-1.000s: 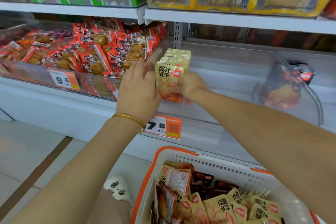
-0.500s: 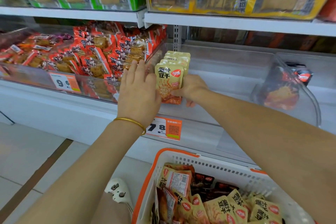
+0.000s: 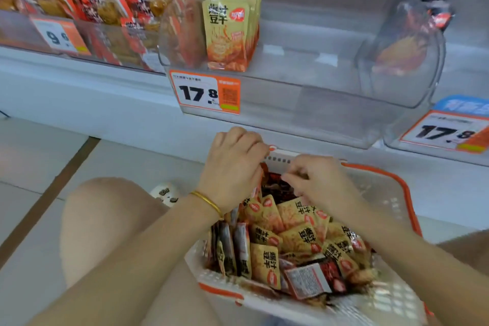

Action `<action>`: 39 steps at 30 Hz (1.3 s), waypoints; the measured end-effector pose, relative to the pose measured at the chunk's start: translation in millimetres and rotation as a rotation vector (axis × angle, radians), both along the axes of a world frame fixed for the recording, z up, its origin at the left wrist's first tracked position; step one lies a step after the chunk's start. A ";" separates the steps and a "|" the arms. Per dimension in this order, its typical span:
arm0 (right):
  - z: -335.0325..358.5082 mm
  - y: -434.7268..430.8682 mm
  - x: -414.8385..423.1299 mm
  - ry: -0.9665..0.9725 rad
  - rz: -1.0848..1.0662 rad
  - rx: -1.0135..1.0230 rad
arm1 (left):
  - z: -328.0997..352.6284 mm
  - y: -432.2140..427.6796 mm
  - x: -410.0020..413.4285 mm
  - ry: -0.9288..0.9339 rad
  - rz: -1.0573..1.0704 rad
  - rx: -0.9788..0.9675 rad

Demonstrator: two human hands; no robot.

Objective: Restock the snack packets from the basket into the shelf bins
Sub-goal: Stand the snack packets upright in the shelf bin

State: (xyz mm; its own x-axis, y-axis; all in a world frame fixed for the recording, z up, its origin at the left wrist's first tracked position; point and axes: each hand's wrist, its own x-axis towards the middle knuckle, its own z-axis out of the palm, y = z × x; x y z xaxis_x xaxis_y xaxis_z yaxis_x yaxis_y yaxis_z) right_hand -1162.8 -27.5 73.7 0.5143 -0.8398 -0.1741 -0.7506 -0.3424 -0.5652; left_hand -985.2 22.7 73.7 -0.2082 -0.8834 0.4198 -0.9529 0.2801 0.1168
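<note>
A short row of yellow snack packets [image 3: 227, 32] stands upright at the left end of a clear shelf bin [image 3: 304, 82]. On the floor below is the white basket with an orange rim [image 3: 391, 180], holding several yellow and dark red packets [image 3: 299, 235]. Both hands are down at the basket's far end. My left hand [image 3: 232, 169] is curled around the edge of an upright packet at the basket's left side. My right hand [image 3: 315, 180] has its fingers curled over the dark packets; whether it grips one is hidden.
An orange 17.8 price tag [image 3: 206, 92] hangs on the bin's front. The bin to the left is full of red packets [image 3: 100, 2]. A curved clear divider [image 3: 402, 47] closes the bin's right end. My left knee [image 3: 105, 219] and a white shoe [image 3: 165, 193] are beside the basket.
Both hands have let go of the yellow packets in the shelf bin and come down into the basket. The view has tilted down with them.
</note>
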 end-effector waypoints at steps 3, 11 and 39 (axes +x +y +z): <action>-79.3 -15.2 4.7 0.197 0.060 0.162 | -14.0 -9.1 -1.8 -0.020 -0.010 0.086; -191.1 -2.4 18.5 0.260 -0.152 0.407 | -23.4 -17.1 -5.8 0.025 -0.008 0.200; 157.1 -66.1 51.4 -0.774 -0.055 0.518 | 141.0 -34.0 61.4 0.778 0.270 -0.065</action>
State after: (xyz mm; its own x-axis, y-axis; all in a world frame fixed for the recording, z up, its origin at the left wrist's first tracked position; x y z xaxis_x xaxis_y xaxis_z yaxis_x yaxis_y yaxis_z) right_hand -1111.4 -93.5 230.8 0.6055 -0.7799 -0.1588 -0.1086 0.1167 -0.9872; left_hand -923.8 -11.3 214.7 0.3786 -0.8305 0.4085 -0.6420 0.0823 0.7623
